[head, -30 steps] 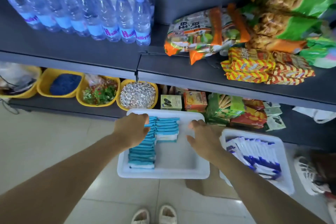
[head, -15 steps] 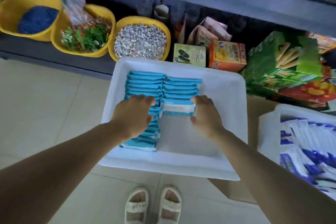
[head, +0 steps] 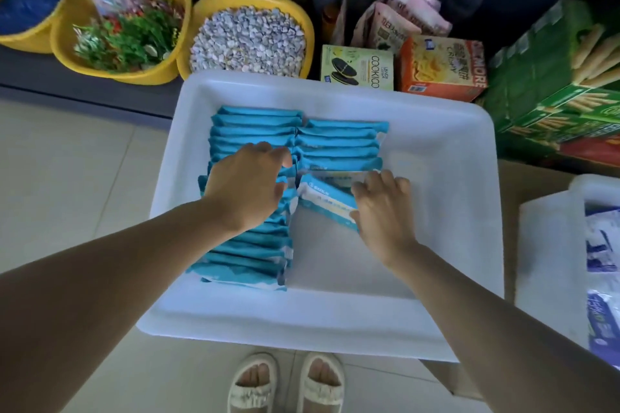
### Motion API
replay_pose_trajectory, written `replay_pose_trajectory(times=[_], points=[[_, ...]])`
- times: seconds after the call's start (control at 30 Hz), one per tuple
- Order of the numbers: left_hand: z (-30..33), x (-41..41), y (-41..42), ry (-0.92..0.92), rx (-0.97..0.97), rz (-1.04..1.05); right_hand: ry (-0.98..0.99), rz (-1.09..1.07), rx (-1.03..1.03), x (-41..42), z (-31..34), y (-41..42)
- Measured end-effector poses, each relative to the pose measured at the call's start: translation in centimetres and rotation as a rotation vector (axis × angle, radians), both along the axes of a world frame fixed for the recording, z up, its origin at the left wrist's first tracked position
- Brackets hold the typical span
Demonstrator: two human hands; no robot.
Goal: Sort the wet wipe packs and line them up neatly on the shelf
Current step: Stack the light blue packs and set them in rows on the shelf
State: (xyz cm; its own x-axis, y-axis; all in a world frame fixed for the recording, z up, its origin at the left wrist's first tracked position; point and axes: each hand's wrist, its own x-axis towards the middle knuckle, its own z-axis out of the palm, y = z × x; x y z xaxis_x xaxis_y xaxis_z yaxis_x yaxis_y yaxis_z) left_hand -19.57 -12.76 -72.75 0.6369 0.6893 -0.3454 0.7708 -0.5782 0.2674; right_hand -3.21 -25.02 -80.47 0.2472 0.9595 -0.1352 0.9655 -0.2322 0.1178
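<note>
White tray [head: 453, 131] below shelf [head: 84, 90]: teal wipe packs [head: 255, 131] in 2 rows inside; left row long, right row short w/ room left. Left hand [head: 246, 186] rests open on left row; right hand [head: 382, 203] grips front pack [head: 323, 198].

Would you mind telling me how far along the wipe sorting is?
Done: a long left row of teal wipe packs fills the white tray. In hand: the right hand tilts the front pack of the shorter right row; the left hand steadies the left row. Left: filling that row.
</note>
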Motion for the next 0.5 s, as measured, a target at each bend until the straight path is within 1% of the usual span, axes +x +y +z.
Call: replay_pose_trajectory(times=[0.17,0.23,0.3,0.5], points=[[-0.5,1.3,0.6,-0.011,0.018,0.023,0.073,0.081,0.237,1.3,0.0,-1.5],[-0.7,1.7,0.8,-0.018,0.025,0.026,0.087,0.097,0.293,1.7,-0.1,-1.0],[-0.9,1.9,1.0,-0.032,0.030,0.024,0.098,0.084,0.319,1.8,-0.5,-0.1],[-1.6,2.0,1.3,-0.063,0.042,0.031,0.080,0.058,0.308,1.3,-2.0,1.0]])
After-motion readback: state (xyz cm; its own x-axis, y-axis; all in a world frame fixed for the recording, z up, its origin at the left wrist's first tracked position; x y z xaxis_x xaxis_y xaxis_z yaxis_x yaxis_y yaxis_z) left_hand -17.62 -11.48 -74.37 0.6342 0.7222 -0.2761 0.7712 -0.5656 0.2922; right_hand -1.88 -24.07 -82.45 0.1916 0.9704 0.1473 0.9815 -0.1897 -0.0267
